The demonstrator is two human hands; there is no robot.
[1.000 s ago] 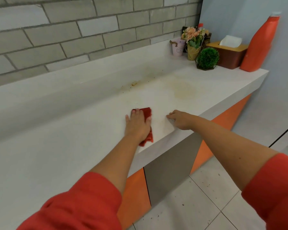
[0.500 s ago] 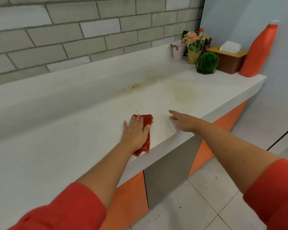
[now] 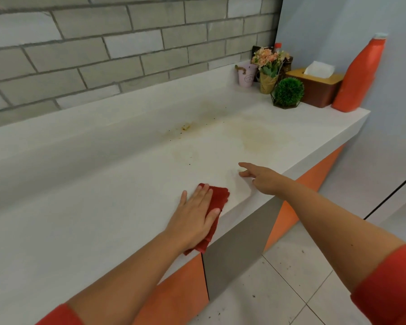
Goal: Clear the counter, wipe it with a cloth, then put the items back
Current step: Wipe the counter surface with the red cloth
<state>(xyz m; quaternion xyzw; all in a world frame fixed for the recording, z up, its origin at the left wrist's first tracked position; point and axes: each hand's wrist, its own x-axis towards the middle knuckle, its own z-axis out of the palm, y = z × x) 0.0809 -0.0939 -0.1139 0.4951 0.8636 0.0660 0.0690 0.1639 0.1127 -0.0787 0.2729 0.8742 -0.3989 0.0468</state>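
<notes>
Head view. We observe a white surface [image 3: 103, 184] running from the near left to the far right, backed by a grey brick wall [image 3: 103, 43].

The left hand [image 3: 195, 216] lies flat, fingers straight and close together, palm pressing down on a dark red cloth [image 3: 217, 200]. The cloth sits at the near edge of the surface; its near corner hangs slightly over that edge.

The right hand [image 3: 263, 179] is just to the right of the cloth, apart from it. Its forefinger is stretched out toward the far left, the other fingers are loosely bent, and it holds nothing. We cannot tell whether the fingertips touch the surface.

A yellowish stain [image 3: 258, 139] marks the surface beyond the right hand, with dark specks [image 3: 185, 127] further left along the back ledge.

At the far right end, well apart from both hands, stands a group of items:
- a pale pink pot [image 3: 246, 77]
- a bunch of flowers [image 3: 268, 64]
- a round green plant [image 3: 288, 91]
- a brown tissue box [image 3: 319, 90]
- a tall orange bottle [image 3: 359, 76], upright against the right wall

Below the surface we note orange cupboard fronts [image 3: 178, 289] and a grey panel [image 3: 239, 249], and a tiled floor [image 3: 291, 277] with scattered dirt specks.
</notes>
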